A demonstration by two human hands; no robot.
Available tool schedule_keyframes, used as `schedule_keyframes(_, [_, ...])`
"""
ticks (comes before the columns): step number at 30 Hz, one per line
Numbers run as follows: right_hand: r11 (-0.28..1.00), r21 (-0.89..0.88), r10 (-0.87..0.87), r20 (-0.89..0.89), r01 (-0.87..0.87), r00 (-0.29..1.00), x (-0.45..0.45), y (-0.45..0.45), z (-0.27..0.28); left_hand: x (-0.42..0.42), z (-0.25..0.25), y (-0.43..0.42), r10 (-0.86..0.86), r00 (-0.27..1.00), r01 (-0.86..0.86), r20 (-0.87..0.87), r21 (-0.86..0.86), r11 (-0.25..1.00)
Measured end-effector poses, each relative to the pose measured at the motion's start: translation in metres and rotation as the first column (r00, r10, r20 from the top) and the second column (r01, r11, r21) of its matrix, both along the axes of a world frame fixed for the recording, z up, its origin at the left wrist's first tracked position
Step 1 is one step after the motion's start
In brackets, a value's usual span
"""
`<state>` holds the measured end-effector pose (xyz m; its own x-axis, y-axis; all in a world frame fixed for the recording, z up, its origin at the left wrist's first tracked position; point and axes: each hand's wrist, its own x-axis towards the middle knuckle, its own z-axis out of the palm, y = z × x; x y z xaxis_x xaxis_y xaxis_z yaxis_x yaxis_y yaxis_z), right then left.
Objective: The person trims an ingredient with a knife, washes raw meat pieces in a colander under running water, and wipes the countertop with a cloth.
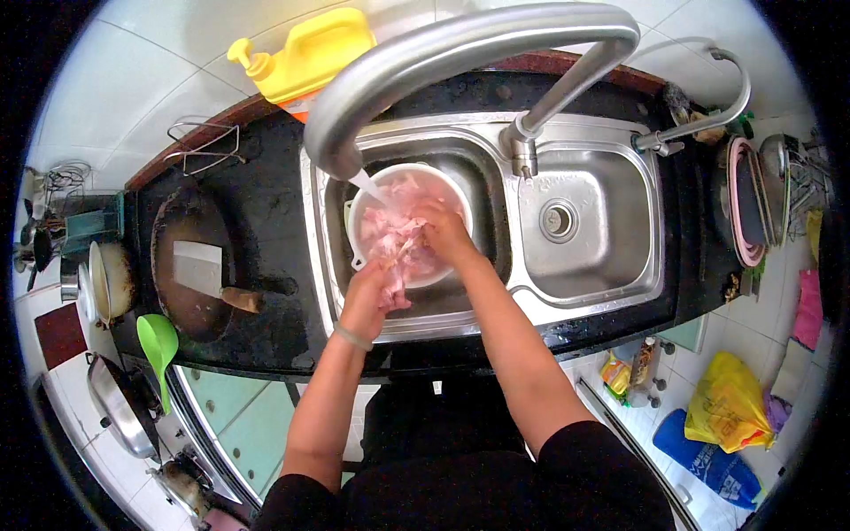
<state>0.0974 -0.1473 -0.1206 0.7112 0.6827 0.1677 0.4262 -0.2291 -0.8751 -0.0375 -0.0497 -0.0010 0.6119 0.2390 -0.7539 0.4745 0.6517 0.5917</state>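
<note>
Pale pink raw meat (400, 246) lies in cloudy pinkish water inside a white basin (356, 221), which stands in the left sink bowl. Water runs from the curved faucet (333, 142) onto the meat. At the basin's near rim, my left hand (365, 299) is closed around a piece of meat, part of which hangs over the edge. My right hand (445, 234) reaches in from the right, its fingers curled into the meat and partly hidden by it. A band circles my left wrist.
The right sink bowl (589, 239) has a drain. To the left, a cleaver (198, 268) rests on a round dark chopping board (168, 305). A yellow pump bottle (323, 49) stands behind the sink. A green ladle (158, 341) lies at the counter's left end.
</note>
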Motion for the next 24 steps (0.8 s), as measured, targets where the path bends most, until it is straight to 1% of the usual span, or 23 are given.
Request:
schedule_keyframes(1, [1.0,-0.001,0.001,0.003,-0.001,1.0,0.001,0.001,-0.006,-0.001,0.004,-0.001,0.001,1.0,-0.001,0.003,-0.001,1.0])
schedule_keyframes(3, [0.998,0.001,-0.059,-0.154,0.059,0.986,0.001,0.0,-0.018,-0.006,0.016,-0.001,0.032,0.999,-0.033,0.036,0.019,0.999])
schedule_keyframes(4, [0.998,0.001,-0.059,-0.152,0.059,0.987,0.007,-0.003,-0.033,-0.01,0.027,0.001,0.035,0.996,-0.034,0.078,-0.016,0.999])
schedule_keyframes(5, [0.988,-0.112,-0.122,-0.156,0.105,0.98,0.018,-0.009,-0.053,-0.01,0.035,0.004,0.036,0.996,-0.036,0.077,-0.013,0.999])
schedule_keyframes(6, [0.965,-0.222,-0.178,-0.157,0.141,0.971,0.023,-0.013,-0.064,-0.012,0.043,0.006,0.051,0.992,-0.059,0.117,0.07,0.996])
schedule_keyframes(7, [0.968,-0.216,-0.167,-0.162,0.13,0.973,0.025,-0.015,-0.049,-0.015,0.049,0.009,0.063,0.985,-0.088,0.159,0.153,0.984])
schedule_keyframes(8, [0.98,-0.183,-0.129,-0.281,0.079,0.951,0.029,-0.015,-0.019,-0.011,0.052,0.014,0.05,0.987,-0.078,0.15,0.19,0.979])
schedule_keyframes(9, [0.989,-0.146,-0.087,-0.392,0.031,0.916,0.03,-0.015,0.001,-0.008,0.047,0.017,-0.003,0.998,-0.01,0.06,0.211,0.978])
schedule_keyframes(10, [0.996,-0.045,-0.084,-0.563,0.071,0.822,0.027,-0.014,0.004,-0.006,0.031,0.021,-0.109,0.991,0.078,0.08,0.318,0.945])
schedule_keyframes(11, [0.997,-0.042,-0.073,-0.559,0.06,0.826,0.024,-0.014,0.008,-0.005,0.007,0.025,-0.215,0.973,0.159,0.087,0.422,0.892])
schedule_keyframes(12, [1.0,-0.01,-0.015,-0.537,0.012,0.843,0.022,-0.016,0.012,-0.002,-0.02,0.026,-0.205,0.974,0.148,0.093,0.422,0.894])
schedule_keyframes(13, [1.0,0.002,0.014,-0.525,-0.015,0.851,0.018,-0.017,0.017,0.002,-0.05,0.024,-0.324,0.937,0.146,0.128,0.701,0.698])
schedule_keyframes(15, [0.996,0.04,0.092,-0.534,-0.084,0.84,0.012,-0.018,0.032,0.02,-0.062,0.018,-0.436,0.892,0.089,0.122,0.897,0.433])
schedule_keyframes(16, [0.99,0.067,0.139,-0.556,-0.122,0.82,0.008,-0.016,0.037,0.031,-0.057,0.015,-0.537,0.835,0.083,0.119,0.938,0.337])
schedule_keyframes(17, [0.99,0.061,0.136,-0.555,-0.123,0.821,0.006,-0.013,0.039,0.039,-0.053,0.013,-0.632,0.768,0.066,0.102,0.969,0.237])
schedule_keyframes(18, [0.991,0.038,0.131,-0.317,-0.126,0.939,0.004,-0.01,0.042,0.04,-0.072,0.014,-0.595,0.802,0.209,0.039,0.916,0.342])
schedule_keyframes(19, [0.992,0.017,0.123,-0.059,-0.122,0.991,0.003,-0.007,0.042,0.04,-0.067,0.016,-0.601,0.799,0.209,0.041,0.917,0.341])
schedule_keyframes(20, [0.993,0.017,0.115,-0.058,-0.114,0.992,0.001,-0.005,0.041,0.039,-0.062,0.018,-0.599,0.795,0.327,-0.098,0.9,0.288])
schedule_keyframes(21, [0.989,0.021,0.144,0.004,-0.144,0.99,-0.001,-0.003,0.04,0.037,-0.057,0.018,-0.588,0.774,0.442,-0.235,0.866,0.235])
schedule_keyframes(22, [0.984,0.024,0.172,0.066,-0.174,0.983,-0.004,-0.001,0.036,0.035,-0.064,0.018,-0.563,0.799,0.356,-0.211,0.921,0.16])
schedule_keyframes(23, [0.979,0.027,0.2,0.127,-0.205,0.972,-0.006,0.001,0.03,0.031,-0.07,0.019,-0.568,0.795,0.357,-0.212,0.921,0.156])
schedule_keyframes(24, [0.979,0.03,0.195,0.127,-0.2,0.973,-0.01,0.004,0.025,0.024,-0.076,0.022,-0.548,0.826,0.37,-0.13,0.859,0.354])
